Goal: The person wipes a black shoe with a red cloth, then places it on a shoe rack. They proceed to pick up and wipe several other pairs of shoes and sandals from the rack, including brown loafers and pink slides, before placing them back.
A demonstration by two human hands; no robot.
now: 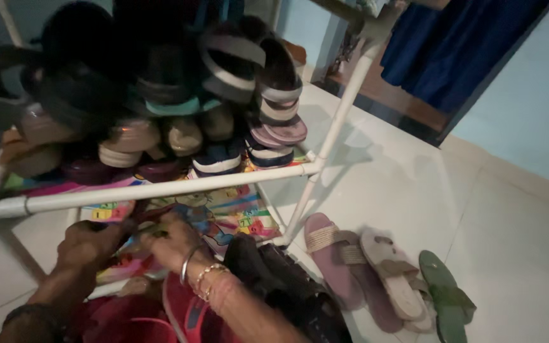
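— So, what are the hands doing?
— Left hand (90, 244) and right hand (176, 244) pinch the colourful sheet (236, 213) on the rack's (160, 188) lower shelf, straightening it; flattening needs an even pull.

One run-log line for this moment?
left hand: on colourful mat | right hand: same | shoe rack: full | sandals: floor

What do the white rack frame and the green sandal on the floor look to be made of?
White tubular rack frame: probably plastic pipe, smooth with a dull sheen and pipe-style corner fittings. Flat green sandal: likely rubber or soft plastic, matte; the dim light leaves it uncertain.
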